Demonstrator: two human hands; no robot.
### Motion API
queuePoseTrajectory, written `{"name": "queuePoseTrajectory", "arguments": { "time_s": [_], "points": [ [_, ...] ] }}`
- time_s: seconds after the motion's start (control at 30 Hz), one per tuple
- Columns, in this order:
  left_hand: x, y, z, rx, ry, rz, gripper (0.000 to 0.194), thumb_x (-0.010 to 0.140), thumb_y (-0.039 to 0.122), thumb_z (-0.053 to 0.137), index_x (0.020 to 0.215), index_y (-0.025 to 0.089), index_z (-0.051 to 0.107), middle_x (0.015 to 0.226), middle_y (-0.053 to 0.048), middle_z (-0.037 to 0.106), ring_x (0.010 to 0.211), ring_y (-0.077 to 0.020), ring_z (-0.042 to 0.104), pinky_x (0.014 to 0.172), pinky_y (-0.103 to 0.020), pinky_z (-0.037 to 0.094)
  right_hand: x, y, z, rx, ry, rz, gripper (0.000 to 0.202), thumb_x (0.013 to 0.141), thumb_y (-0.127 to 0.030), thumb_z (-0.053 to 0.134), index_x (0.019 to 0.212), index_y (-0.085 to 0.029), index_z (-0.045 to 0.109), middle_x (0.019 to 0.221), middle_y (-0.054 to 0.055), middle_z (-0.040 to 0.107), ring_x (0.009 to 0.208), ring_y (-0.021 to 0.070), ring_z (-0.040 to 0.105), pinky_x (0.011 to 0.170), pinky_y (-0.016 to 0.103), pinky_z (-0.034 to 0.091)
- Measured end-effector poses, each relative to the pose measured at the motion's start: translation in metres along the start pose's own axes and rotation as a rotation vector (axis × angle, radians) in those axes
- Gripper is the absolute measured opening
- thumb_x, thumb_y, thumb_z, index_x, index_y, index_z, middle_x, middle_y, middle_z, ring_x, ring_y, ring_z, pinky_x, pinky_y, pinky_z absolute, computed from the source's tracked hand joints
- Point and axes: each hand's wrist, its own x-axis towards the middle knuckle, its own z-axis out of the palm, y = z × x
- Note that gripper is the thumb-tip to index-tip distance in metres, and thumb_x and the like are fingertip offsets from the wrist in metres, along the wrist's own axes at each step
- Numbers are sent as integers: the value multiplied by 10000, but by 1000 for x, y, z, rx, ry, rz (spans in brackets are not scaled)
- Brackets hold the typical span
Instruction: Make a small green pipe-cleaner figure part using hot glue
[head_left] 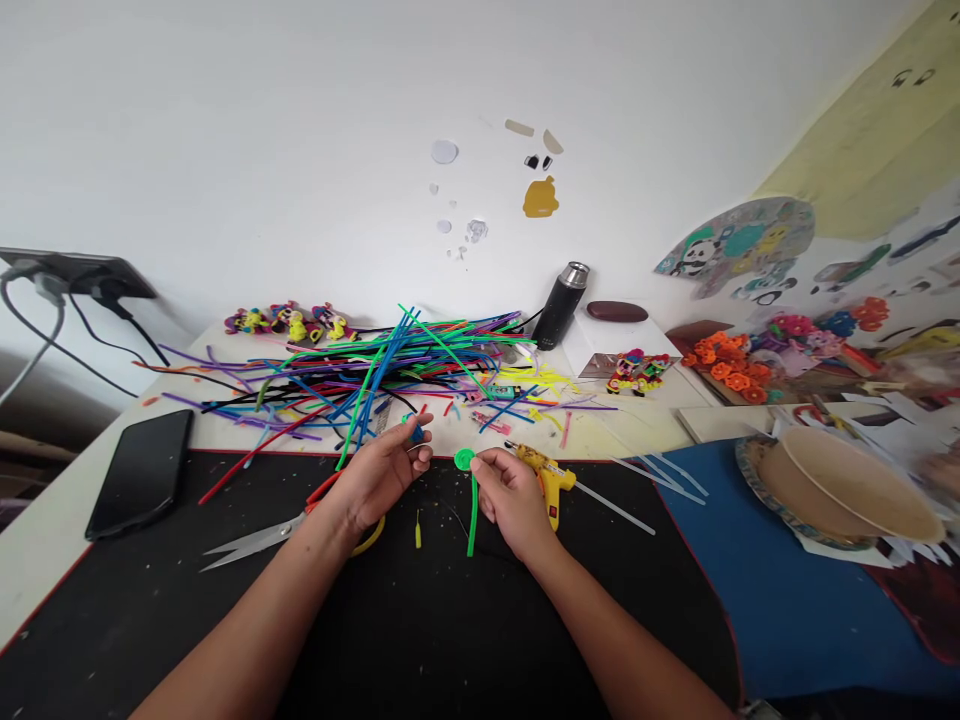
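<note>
My right hand (517, 495) pinches a green pipe cleaner (472, 515) wound into a flat spiral at its top, with a straight tail hanging down. To its left, my left hand (384, 470) is raised palm up with curled fingers around a small blue and green pipe-cleaner piece (415, 430), mostly hidden by the fingers. Just behind my right hand lies a yellow glue gun (553, 478) with a clear glue stick (615, 508) in its back. Scissors (259, 540) rest partly under my left forearm. A small yellow pointed tool (418, 532) lies between the hands.
Across the table's back spreads a heap of coloured pipe cleaners (405, 350). A black phone (142, 470) lies left on the black mat (420, 640). A black flask (561, 310), small colourful figures (637, 370), loose glue sticks (671, 475) and a bowl (847, 490) stand around.
</note>
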Motion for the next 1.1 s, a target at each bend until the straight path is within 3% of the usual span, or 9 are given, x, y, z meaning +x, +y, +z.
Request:
{"name": "queuePoseTrajectory", "arguments": {
  "time_s": [0.27,0.53,0.77,0.97,1.1],
  "points": [
    [5,1,-2,-64,35,-6,401,1059,427,567,1165,87,751,823,-95,684,621,-158,618,561,-263,543,1,-1,1,-2,-3,6,393,820,-563,784,802,-213,607,445,-122,390,372,73,302,375,213,250],
    [7,-1,-1,-112,40,21,240,1029,166,548,1111,65,749,757,-70,653,566,-128,592,513,-221,522,0,0,1,11,-12,3,415,808,-583,795,794,-211,612,439,-121,393,362,70,305,373,214,245],
    [9,-5,-4,-102,22,70,114,936,85,691,833,123,720,756,-69,718,621,-142,671,551,-213,571,1,1,1,11,-9,3,387,813,-556,785,796,-209,614,450,-122,393,365,68,306,367,212,236],
    [5,-6,-1,-81,-27,81,146,831,-27,753,877,111,744,812,-56,752,671,-143,720,626,-216,620,0,1,2,9,-9,4,378,813,-550,772,804,-207,616,453,-123,394,367,70,311,365,210,247],
    [4,-7,-1,-53,-42,80,164,823,-52,748,890,98,757,945,-115,804,720,-144,750,669,-205,640,0,2,3,9,-3,13,374,803,-545,774,799,-205,617,466,-124,392,368,68,318,362,210,250]
  ]
}}
